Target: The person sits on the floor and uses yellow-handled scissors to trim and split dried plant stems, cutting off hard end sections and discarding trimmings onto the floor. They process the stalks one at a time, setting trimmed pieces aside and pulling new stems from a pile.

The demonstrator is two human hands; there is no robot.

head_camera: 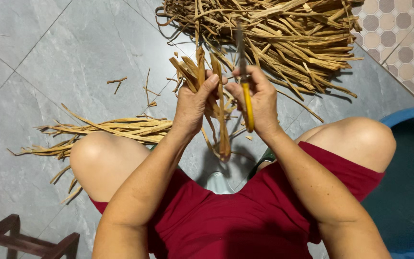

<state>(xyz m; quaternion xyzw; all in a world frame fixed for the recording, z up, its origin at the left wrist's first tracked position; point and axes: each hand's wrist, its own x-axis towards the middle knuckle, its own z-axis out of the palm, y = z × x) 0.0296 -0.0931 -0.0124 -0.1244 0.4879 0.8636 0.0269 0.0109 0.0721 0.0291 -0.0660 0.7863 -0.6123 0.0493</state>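
My left hand point(193, 103) grips a small bunch of dried tan leaf strips point(198, 69), their cut ends fanning upward and longer ends point(223, 136) hanging down between my knees. My right hand point(260, 98) holds a yellow-handled pair of scissors point(248, 108), its blade point(240, 45) pointing up beside the bunch. Both hands are close together above the floor, thumbs nearly touching.
A large heap of dried strips point(283, 38) lies ahead on the grey tiled floor point(63, 62). A smaller pile point(116, 129) lies by my left knee, with short offcuts point(117, 81) scattered. A blue basin point(408, 168) is at right, a wooden stool point(20, 240) at bottom left.
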